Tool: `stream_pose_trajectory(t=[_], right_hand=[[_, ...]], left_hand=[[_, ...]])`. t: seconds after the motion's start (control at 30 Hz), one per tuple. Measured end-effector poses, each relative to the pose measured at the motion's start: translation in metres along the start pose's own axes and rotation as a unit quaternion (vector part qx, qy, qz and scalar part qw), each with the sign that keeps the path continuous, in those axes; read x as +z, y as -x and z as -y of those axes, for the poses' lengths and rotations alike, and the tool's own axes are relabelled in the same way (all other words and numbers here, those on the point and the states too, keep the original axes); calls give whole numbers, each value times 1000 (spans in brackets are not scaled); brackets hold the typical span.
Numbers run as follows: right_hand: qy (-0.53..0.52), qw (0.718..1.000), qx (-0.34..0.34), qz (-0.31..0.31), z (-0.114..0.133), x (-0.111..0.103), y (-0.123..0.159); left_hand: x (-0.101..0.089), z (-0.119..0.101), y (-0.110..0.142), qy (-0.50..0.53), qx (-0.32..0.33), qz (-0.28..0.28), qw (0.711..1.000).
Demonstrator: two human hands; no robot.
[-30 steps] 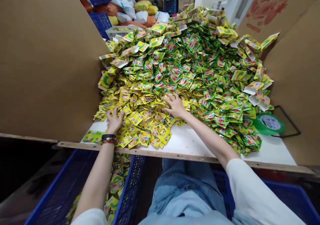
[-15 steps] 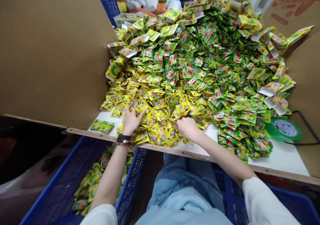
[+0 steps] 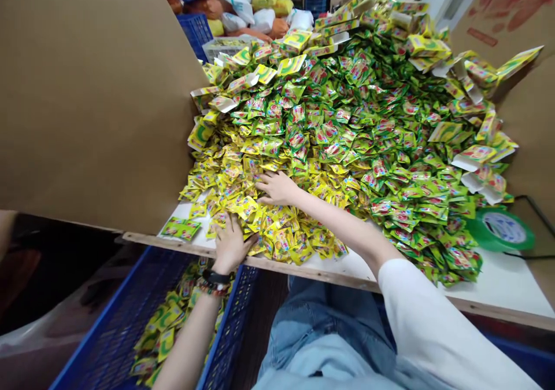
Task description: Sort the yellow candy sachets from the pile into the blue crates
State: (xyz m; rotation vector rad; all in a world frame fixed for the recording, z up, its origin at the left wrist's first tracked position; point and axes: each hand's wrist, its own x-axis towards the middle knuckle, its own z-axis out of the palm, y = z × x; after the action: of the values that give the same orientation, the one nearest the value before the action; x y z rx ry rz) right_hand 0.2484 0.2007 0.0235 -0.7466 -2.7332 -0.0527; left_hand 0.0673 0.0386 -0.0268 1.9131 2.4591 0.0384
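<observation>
While the right hand (image 3: 277,188) rests palm down on the yellow sachets (image 3: 281,234), its grip is wide, fingers spread toward the left; the left hand (image 3: 232,242) lies nearer the front, fingers and thumb parted too. No sachet shows pinched in either grip, though what is under the palms cannot be told. Such loose, glossy packets probably handle best under flat hands and light, low strokes, since hard pressing could bring green sachets (image 3: 359,129) sliding from the heap behind. Just beside the left palm runs the wooden edge (image 3: 316,275), and a sachet pushed over it could drop into the blue crate (image 3: 117,320) below. Bare bench (image 3: 511,271) opens in front of the tape roll (image 3: 503,230) at far right; on the left, the cardboard wall (image 3: 95,89) leaves only a small corner, where a green packet (image 3: 181,228) lies flat.
</observation>
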Motion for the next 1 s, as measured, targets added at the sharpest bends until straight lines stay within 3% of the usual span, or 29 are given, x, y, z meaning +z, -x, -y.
stream_pose_trajectory(t=[0.13, 0.23, 0.3, 0.4, 0.53, 0.63, 0.73, 0.8, 0.9, 0.93, 1.0], right_hand=[[-27, 999, -15, 15, -1, 2, 48], [-55, 998, -12, 20, -3, -5, 74], [-99, 995, -9, 17, -5, -13, 84], [-195, 981, -8, -18, -12, -34, 93], [-221, 972, 53, -61, -40, -73, 98], [-99, 981, 134, -103, -75, -100, 77], [21, 985, 127, -117, -108, -117, 21], [70, 990, 68, -101, -127, -118, -25], [110, 991, 25, -69, -153, -111, -74], [119, 991, 31, -59, -162, -107, -80], [131, 989, 49, -44, -179, -102, -76]], left_hand=[[0, -43, 0, -25, 4, -26, 999], [-6, -60, 8, -12, 13, -20, 1000], [-19, -57, 10, 24, 24, 39, 999], [-47, -36, 6, 102, 51, 140, 984], [-83, -9, -7, 149, 89, 141, 975], [-100, -11, -27, 154, 129, 118, 972], [-114, -28, -61, 141, 161, 103, 971], [-123, -47, -94, 157, 178, 28, 971], [-135, -83, -150, 176, 168, -170, 955], [-138, -96, -168, 164, 155, -206, 952], [-142, -121, -199, 129, 130, -215, 959]])
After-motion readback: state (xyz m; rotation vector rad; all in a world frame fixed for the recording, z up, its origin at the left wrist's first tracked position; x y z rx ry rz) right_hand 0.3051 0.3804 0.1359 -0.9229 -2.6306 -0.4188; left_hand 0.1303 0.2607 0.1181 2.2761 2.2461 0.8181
